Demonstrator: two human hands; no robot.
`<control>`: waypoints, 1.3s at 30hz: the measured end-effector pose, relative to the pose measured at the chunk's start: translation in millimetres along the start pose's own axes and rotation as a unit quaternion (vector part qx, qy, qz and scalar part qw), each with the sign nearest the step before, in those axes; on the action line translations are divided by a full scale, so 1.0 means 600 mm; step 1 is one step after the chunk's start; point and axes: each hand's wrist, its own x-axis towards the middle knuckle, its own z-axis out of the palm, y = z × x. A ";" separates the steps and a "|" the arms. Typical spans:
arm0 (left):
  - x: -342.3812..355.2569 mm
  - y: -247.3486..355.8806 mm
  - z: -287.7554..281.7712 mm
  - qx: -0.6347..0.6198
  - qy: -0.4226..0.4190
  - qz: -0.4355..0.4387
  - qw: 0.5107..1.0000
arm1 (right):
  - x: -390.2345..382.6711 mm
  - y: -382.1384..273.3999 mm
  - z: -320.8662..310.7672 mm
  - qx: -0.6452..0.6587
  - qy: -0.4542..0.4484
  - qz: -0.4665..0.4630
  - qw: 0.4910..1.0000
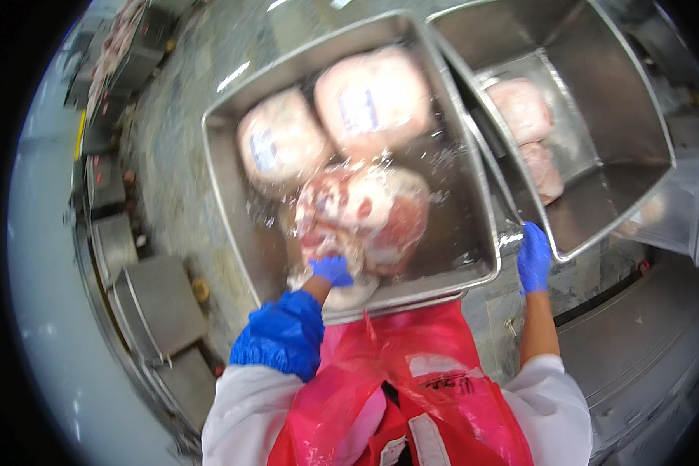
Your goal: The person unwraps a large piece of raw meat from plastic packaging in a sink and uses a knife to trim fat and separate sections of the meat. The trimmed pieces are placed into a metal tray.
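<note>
My left hand [332,270], in a blue glove, is on the near end of a large raw meat cut [373,213] with red flesh and pale fat, and its fingers look closed on that end, partly hidden. The cut lies in shallow murky liquid in a metal tub [478,233] in front of me. Behind it are two wrapped pale meat pieces [374,93] with printed labels. My right hand [533,260], also gloved, is closed on the near left rim of a second metal tub [621,206], whose left side holds two smaller pale pieces of meat [520,111].
Wet tiled floor [186,147] surrounds the tubs. Grey metal bins [159,307] line the left side, beside a pale wall. Right of the second tub are a clear plastic container [676,210] and a metal surface [637,342].
</note>
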 end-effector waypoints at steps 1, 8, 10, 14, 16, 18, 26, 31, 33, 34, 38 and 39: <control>0.004 0.004 -0.005 -0.010 0.034 0.001 0.999 | -0.014 -0.039 -0.047 -0.003 0.016 -0.002 1.000; 0.085 -0.042 0.072 -0.127 0.258 0.094 0.953 | 0.012 -0.243 -0.072 0.229 -0.176 -0.038 0.956; 0.087 -0.065 0.054 -0.094 0.188 0.161 0.964 | 0.008 -0.256 0.029 0.220 -0.290 -0.111 0.925; 0.077 -0.102 0.034 -0.236 0.071 0.271 0.930 | 0.007 -0.301 0.211 0.133 -0.392 -0.267 0.870; 0.053 -0.100 0.011 -0.339 0.019 0.266 0.902 | 0.011 -0.327 0.271 0.132 -0.348 -0.342 0.863; 0.025 -0.093 -0.009 -0.423 -0.006 0.255 0.870 | -0.022 -0.352 0.335 0.130 -0.321 -0.349 0.871; -0.015 -0.120 0.028 -0.792 -0.054 0.233 0.562 | -0.054 -0.444 0.415 0.127 -0.213 -0.322 0.914; -0.051 -0.173 -0.015 -0.782 0.014 0.257 0.567 | -0.086 -0.458 0.455 0.229 -0.286 -0.125 0.922; -0.085 -0.188 -0.033 -0.770 0.081 0.235 0.587 | -0.071 -0.467 0.425 0.182 -0.290 -0.127 0.931; -0.090 -0.200 -0.024 -0.707 0.157 0.221 0.653 | -0.058 -0.468 0.411 0.157 -0.285 -0.127 0.937; -0.074 -0.218 0.090 -0.497 0.312 0.174 0.791 | -0.024 -0.479 0.351 0.614 -0.313 0.522 0.503; -0.080 -0.197 0.086 -0.455 0.335 0.195 0.801 | -0.033 -0.467 0.355 0.581 -0.321 0.517 0.540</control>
